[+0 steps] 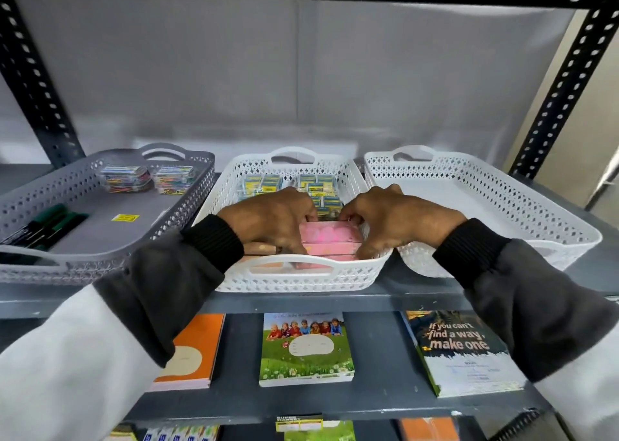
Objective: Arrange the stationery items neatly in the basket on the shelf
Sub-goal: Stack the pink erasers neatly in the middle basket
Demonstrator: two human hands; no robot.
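Note:
A white lattice basket (294,274) stands in the middle of the shelf. Small yellow and blue boxes (313,184) fill its back half. At its front lie clear pink boxes (330,236). My left hand (268,219) grips the left end of the top pink box and my right hand (398,218) grips its right end, both reaching down inside the basket. My fingertips are hidden behind the box and the basket rim.
A grey basket (43,266) at left holds green markers (50,224), clear boxes of coloured clips (125,177) and a yellow label. A white basket (549,226) at right has nothing in it. Notebooks (306,348) lie on the shelf below. Black shelf uprights (566,82) flank both sides.

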